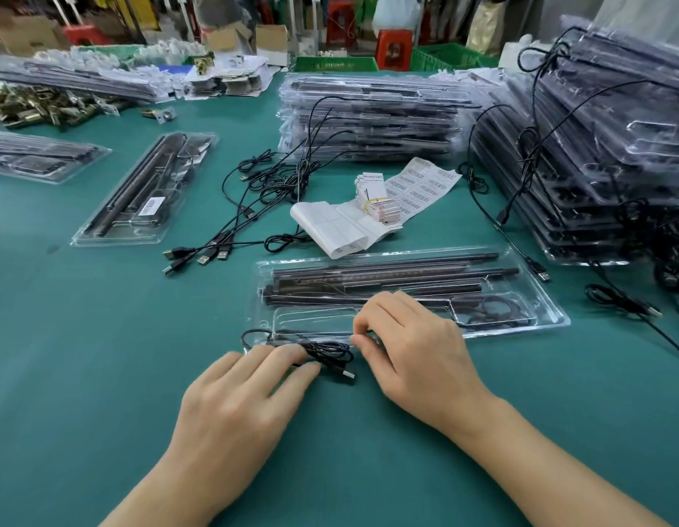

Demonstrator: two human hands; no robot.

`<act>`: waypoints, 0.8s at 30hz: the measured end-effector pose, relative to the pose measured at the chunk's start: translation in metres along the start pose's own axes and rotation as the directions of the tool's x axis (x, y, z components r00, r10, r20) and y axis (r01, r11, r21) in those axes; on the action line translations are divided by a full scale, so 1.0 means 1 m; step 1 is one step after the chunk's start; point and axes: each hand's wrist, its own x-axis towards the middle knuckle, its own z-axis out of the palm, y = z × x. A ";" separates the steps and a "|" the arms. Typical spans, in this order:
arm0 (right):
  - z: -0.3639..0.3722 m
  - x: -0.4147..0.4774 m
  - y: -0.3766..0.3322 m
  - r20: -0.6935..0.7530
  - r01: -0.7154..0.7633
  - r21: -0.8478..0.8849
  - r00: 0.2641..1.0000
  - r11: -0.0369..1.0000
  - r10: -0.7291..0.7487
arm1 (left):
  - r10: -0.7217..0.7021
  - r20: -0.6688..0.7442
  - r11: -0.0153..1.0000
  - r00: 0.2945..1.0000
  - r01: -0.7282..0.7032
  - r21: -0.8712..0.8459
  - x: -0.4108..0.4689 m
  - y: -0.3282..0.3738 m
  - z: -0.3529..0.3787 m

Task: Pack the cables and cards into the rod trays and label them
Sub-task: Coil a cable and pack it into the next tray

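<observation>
A clear plastic rod tray [535,298] with black rods lies on the green table just beyond my hands. A coiled black USB cable [330,353] rests at the tray's near left edge. My left hand [239,408] presses flat on the coil with its fingers spread. My right hand [414,348] pinches the cable's right end at the tray's near edge. A banded bundle of cards [376,199] and a barcode label sheet [421,184] lie behind the tray.
Tall stacks of trays stand at the back centre [372,119] and the right [604,146]. Loose USB cables [231,230] sprawl mid-table. A packed, labelled tray [140,192] lies at the left, brass hardware [37,104] at the far left.
</observation>
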 end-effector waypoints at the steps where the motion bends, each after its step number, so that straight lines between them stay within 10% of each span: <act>1: 0.000 0.000 0.000 0.003 -0.011 0.004 1.000 1.000 0.011 | -0.012 0.011 1.000 1.000 0.012 -0.002 -0.001 0.002 -0.001; 17: 0.000 0.000 -0.003 -0.035 -0.030 0.047 0.999 0.998 0.031 | -0.147 0.332 0.983 0.932 0.175 -0.056 0.010 0.030 -0.013; 24: 0.001 0.000 -0.003 -0.037 -0.036 0.048 0.999 0.998 0.038 | -0.220 0.228 0.974 0.948 0.225 0.004 0.018 0.031 -0.005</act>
